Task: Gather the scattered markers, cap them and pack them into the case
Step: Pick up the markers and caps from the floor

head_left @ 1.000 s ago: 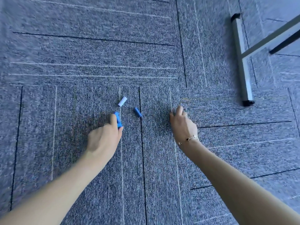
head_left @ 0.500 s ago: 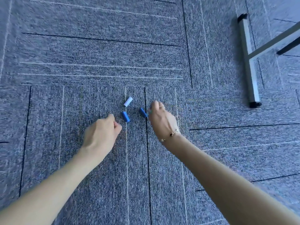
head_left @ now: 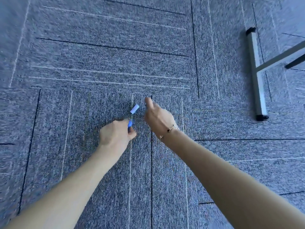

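Item under collection: a small blue marker cap, pinched at the fingertips of your left hand, just clear of or at the carpet; blur prevents telling which. A second cap, white, lies loose on the carpet just beyond your left hand and just to the left of your right hand. Your right hand hovers with thumb raised and fingers curled downward. Whether it holds anything cannot be told; its underside is hidden. No marker bodies and no case appear in view.

Judgement: the step in hand is gathering loose caps, early in the task. Recommendations:

- Seat the blue cap deeper in your left hand, toward the palm, before reaching again; a fingertip pinch on so short a piece is likely to slip.
- Take the white cap with your right hand, which is nearest. Approach from above and close on its long sides so it does not roll across the pile.
- Keep the caps sorted by colour for later matching.

Beyond your right hand, well apart, stands a metal furniture leg; it does not obstruct the work.
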The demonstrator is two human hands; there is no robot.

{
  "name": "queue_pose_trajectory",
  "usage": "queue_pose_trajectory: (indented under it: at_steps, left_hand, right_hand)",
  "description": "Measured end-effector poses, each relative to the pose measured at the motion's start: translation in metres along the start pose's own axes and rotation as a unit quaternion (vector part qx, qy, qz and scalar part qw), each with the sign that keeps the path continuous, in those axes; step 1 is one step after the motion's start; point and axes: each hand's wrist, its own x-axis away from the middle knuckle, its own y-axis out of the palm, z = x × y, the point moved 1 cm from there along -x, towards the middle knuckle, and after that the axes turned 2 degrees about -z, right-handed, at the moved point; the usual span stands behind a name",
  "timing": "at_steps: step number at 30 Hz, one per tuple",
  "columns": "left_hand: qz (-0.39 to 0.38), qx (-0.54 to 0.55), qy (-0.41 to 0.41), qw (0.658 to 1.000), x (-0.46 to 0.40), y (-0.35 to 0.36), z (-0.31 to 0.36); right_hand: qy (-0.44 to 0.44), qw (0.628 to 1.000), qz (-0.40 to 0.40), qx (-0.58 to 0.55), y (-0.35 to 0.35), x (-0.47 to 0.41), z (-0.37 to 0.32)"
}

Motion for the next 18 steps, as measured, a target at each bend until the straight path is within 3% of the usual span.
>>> queue_pose_trajectory:
  at_steps: [6, 12, 18]
  left_hand:
    - [-0.07, -0.015, -0.042, 0.997, 0.017, 0.004, -0.028]
    - [-0.067, -0.002, -0.088, 0.994, 0.042, -0.001, -0.053]
    - [-0.082, 0.014, -0.078, 0.994, 0.071, -0.019, -0.057]
  right_hand:
    - [-0.111, 0.985, -0.053, 0.118, 0.005, -0.017, -0.018]
    - [-0.037, 0.986, -0.06, 0.15, 0.002, -0.005, -0.035]
    - [-0.003, 0.99, -0.103, 0.098, 0.005, 0.01, -0.057]
